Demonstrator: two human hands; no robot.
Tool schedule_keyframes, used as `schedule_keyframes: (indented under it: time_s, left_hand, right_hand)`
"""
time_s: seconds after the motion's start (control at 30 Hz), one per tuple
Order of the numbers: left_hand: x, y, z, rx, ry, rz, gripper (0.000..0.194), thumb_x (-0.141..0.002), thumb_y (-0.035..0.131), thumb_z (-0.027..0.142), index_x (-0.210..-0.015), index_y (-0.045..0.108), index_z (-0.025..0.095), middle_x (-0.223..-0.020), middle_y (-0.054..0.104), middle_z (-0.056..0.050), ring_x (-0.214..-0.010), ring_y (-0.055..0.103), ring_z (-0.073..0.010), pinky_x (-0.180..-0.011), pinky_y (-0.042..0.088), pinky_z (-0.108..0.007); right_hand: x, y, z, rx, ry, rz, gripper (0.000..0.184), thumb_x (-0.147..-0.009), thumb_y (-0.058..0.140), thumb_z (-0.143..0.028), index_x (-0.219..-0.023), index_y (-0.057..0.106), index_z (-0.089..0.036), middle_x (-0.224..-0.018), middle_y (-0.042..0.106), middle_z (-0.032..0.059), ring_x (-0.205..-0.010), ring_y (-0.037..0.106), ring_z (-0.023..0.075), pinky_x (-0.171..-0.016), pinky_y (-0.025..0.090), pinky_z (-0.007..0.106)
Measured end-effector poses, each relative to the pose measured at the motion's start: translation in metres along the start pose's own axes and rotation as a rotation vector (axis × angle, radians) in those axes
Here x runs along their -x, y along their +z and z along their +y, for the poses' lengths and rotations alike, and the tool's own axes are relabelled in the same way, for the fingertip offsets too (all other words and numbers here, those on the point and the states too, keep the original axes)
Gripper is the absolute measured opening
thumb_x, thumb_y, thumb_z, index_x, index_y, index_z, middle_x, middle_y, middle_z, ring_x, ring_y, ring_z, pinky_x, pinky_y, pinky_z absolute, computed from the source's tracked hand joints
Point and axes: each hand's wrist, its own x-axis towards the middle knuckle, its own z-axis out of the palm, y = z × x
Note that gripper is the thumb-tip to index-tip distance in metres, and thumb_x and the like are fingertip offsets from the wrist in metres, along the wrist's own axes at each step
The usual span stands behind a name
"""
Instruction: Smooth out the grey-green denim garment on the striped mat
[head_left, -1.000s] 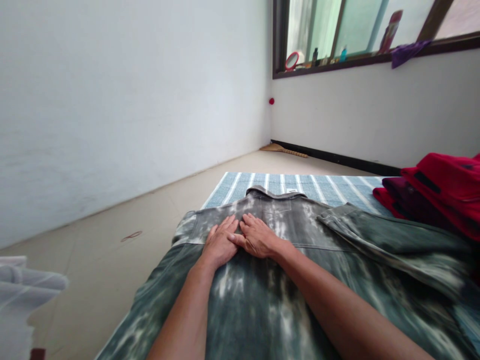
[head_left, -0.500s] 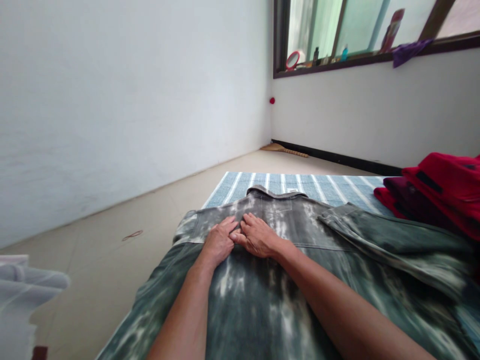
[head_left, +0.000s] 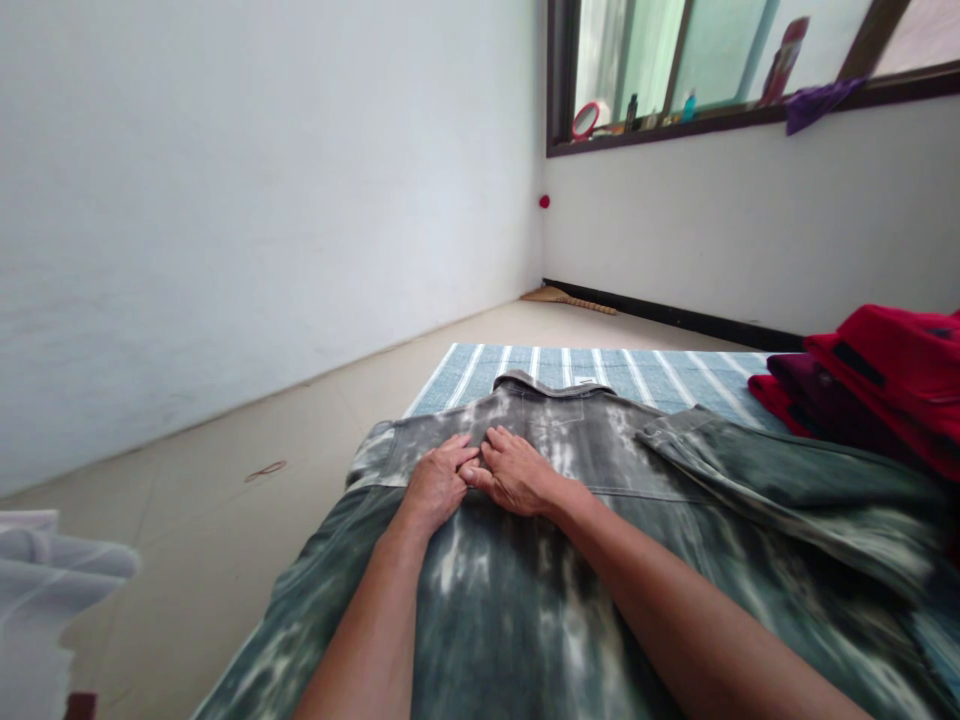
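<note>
Two hands on my feed: left hand point(head_left: 436, 487), right hand point(head_left: 514, 472) flat, fingers point(head_left: 459, 455) slightly spread, pressing tie-dye denim jacket point(head_left: 570, 450) on striped mat point(head_left: 540, 375); sleeve point(head_left: 780, 490) touches red clothes pile point(head_left: 885, 375) at right; tiled floor point(head_left: 225, 520) past mat's left edge.

Left hand point(head_left: 437, 487) and right hand point(head_left: 514, 472) palm-down, fingers slightly curled, tips almost meeting

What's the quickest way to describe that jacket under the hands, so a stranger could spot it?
Find the blue-striped mat on the pale floor. On it lies a denim jacket, collar pointing away from the camera, with the left hand and right hand resting on it. Its blotchy grey-green bleached pattern sets it apart from the solid red clothes piled beside it.
</note>
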Motion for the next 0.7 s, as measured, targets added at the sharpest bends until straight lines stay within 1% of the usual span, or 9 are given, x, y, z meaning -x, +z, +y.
schedule_keyframes:
  time_s: [0.17, 0.33, 0.47, 0.6, 0.7]
  left_hand:
    - [0.0002, -0.0002, 0.0003, -0.026, 0.031, -0.024, 0.036, -0.08, 0.046, 0.023, -0.106, 0.071, 0.024, -0.131, 0.059, -0.004, -0.126, 0.049, -0.0224, -0.107, 0.037, -0.036]
    - [-0.0009, 0.0026, -0.0007, -0.074, 0.029, -0.036, 0.037, -0.081, 0.044, 0.023, -0.107, 0.071, 0.021, -0.132, 0.057, -0.007, -0.127, 0.048, -0.0228, -0.108, 0.036, -0.037]
    - [-0.0004, 0.0019, 0.0005, -0.052, 0.021, -0.024, 0.036, -0.081, 0.044, 0.024, -0.105, 0.071, 0.022, -0.131, 0.059, -0.005, -0.126, 0.048, -0.0222, -0.108, 0.036, -0.036]
    - [0.0004, 0.0006, 0.0001, -0.008, -0.018, 0.005, 0.036, -0.079, 0.046, 0.026, -0.103, 0.072, 0.02, -0.128, 0.061, -0.006, -0.123, 0.052, -0.0222, -0.106, 0.038, -0.033]
    - [0.0004, 0.0008, -0.0018, 0.022, -0.049, 0.018, 0.036, -0.078, 0.047, 0.026, -0.102, 0.073, 0.019, -0.127, 0.062, -0.006, -0.12, 0.055, -0.0219, -0.105, 0.039, -0.034]
  right_hand:
    - [-0.0002, 0.0008, 0.0002, -0.018, 0.002, 0.017, 0.057, -0.096, 0.029, -0.057, -0.111, 0.059, -0.011, -0.116, 0.052, 0.016, -0.116, 0.044, 0.0276, -0.097, 0.035, 0.043]
    - [0.0012, 0.0, -0.0018, -0.031, 0.013, 0.012, 0.057, -0.096, 0.031, -0.056, -0.115, 0.057, -0.009, -0.123, 0.05, 0.019, -0.121, 0.041, 0.0287, -0.101, 0.032, 0.044]
    - [0.0017, -0.0024, -0.0032, -0.023, 0.016, 0.007, 0.056, -0.096, 0.031, -0.055, -0.115, 0.057, -0.009, -0.123, 0.05, 0.0187, -0.121, 0.042, 0.0282, -0.101, 0.032, 0.044]
    - [0.0017, -0.0036, -0.0031, -0.012, 0.009, -0.006, 0.059, -0.096, 0.028, -0.057, -0.114, 0.058, -0.009, -0.121, 0.051, 0.018, -0.12, 0.042, 0.0281, -0.101, 0.033, 0.043]
    - [0.0018, -0.0023, -0.0022, -0.006, 0.005, 0.008, 0.059, -0.096, 0.027, -0.057, -0.113, 0.058, -0.009, -0.122, 0.051, 0.0182, -0.121, 0.042, 0.0287, -0.101, 0.033, 0.043]
